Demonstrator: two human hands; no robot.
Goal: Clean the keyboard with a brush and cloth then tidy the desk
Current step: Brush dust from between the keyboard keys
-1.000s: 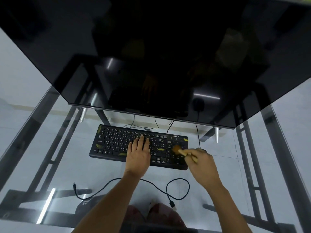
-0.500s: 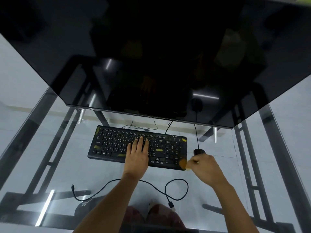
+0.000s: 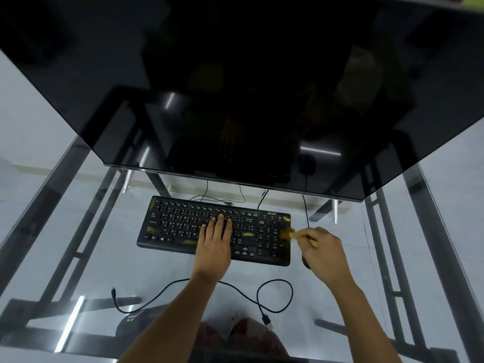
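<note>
A black keyboard (image 3: 178,226) with yellowish smears lies on the glass desk (image 3: 78,258) below the monitor. My left hand (image 3: 216,238) rests flat on its middle keys, fingers together. My right hand (image 3: 323,254) grips a small wooden-handled brush (image 3: 288,233), whose blurred bristles touch the keyboard's right end over the number pad. No cloth is in view.
A large dark monitor (image 3: 235,87) fills the upper view. A loose black USB cable (image 3: 251,297) loops on the glass in front of the keyboard. A black mouse (image 3: 305,262) is mostly hidden under my right hand. The desk's metal frame shows through the glass.
The brush swept from the number pad down toward the keyboard's near right corner, then back up to its right end. My left hand stayed flat on the keys.
</note>
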